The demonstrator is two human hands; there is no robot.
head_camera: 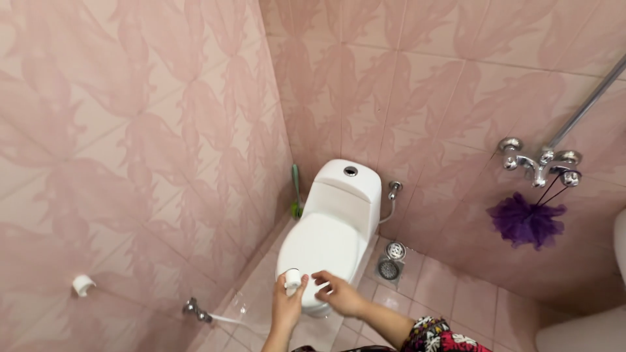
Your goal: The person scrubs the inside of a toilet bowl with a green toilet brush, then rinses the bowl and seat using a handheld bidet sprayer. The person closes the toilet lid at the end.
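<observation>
The left hand (287,305) is closed around one small white cylinder (293,278), gripping its lower part so that the top stands clear above the fingers. The object is upright in the grasp and sits in front of the near edge of the closed toilet lid; what kind of container it is cannot be told at this size. The right hand (340,294) is just beside it, fingers spread and loosely curled, holding nothing, with the fingertips pointing toward the cylinder and a small gap between them. A patterned sleeve (438,336) in red, black and white covers the right forearm at the bottom edge.

Directly beyond both hands stands one white toilet (332,228), lid down, with one round flush button (351,171) on top of the cistern. One green-handled brush (297,189) leans in the corner to the left of the cistern. One small chrome valve with a hose (393,192) is fixed to the wall on the right of the cistern. One round metal floor drain (392,259) lies in the pink floor tiles to the right of the bowl.

On the left wall, one white holder (83,284) is mounted low, and one chrome tap (195,310) with a hose sits nearer the floor. On the right wall, one chrome mixer tap (541,163) carries one purple bath sponge (525,221), hung by a cord, with one metal riser pipe (587,104) running up from it. Walls are pink patterned tile (130,130) throughout.
</observation>
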